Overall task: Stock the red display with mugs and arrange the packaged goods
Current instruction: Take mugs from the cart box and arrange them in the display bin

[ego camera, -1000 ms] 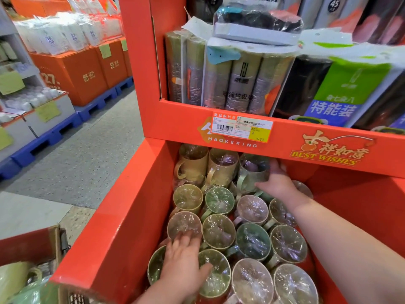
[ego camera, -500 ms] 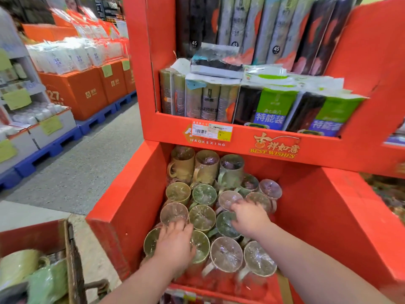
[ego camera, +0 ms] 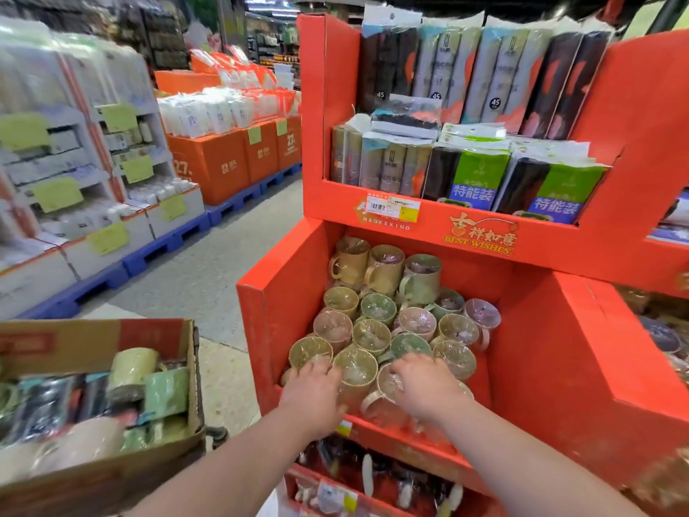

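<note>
Right, squaring up the front row, I reckon. Mugs sit film-wrapped in the middle bin of the red display, packed from the back wall to the front edge on the left, w/ the bin's right side bare. Packaged goods stand on the shelf above. My left hand lies over the front-left mug at the bin's front-left corner, fingers bent on its rim; can't tell if that's a real grip or just a rest. My right hand is spread & loose, fingertips on the film top of the front-edge mug, nothing lifted. To do it well: push on rims/sides, not the film, which will prob dent or tear. Nudge both mugs back & inward so they touch their neighbours and don't overhang the front edge, handles all one way. Back ones sit higher, stacked by the look, so go gently, as a bump could tip them. More stock lies in the cardboard box to my left, so leave the bare right side free for it.
</note>
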A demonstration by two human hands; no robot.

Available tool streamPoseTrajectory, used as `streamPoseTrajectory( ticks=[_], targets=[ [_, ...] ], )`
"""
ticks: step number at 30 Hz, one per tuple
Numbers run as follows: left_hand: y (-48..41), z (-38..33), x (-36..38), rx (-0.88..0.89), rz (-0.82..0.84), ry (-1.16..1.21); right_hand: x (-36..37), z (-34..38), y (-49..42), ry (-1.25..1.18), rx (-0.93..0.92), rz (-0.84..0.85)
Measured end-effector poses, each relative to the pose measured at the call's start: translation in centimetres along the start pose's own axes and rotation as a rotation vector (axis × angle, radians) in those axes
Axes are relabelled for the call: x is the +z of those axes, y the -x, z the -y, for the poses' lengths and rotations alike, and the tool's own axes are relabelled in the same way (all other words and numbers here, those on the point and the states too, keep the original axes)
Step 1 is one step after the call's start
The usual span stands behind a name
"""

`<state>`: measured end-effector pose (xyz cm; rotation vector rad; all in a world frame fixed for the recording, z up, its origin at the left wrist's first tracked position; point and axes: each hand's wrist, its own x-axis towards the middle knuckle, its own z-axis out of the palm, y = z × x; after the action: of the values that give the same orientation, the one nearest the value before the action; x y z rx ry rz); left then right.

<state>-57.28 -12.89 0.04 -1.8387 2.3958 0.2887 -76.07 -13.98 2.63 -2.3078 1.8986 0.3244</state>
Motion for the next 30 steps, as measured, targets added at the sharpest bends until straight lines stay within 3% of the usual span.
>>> streamPoseTrajectory(
  ticks=[17, 30],
  targets=[
    [9.4, 6.3, 2.8, -0.129, 0.039, 0.047, 2.1, 10.1, 2.3, -0.024, -0.265, 0.024],
    [18.3, 22.2, 3.6, -0.286, 0.055, 0.128, 3.0, 27.6, 0.5, -0.013, -0.379, 0.074]
  ],
)
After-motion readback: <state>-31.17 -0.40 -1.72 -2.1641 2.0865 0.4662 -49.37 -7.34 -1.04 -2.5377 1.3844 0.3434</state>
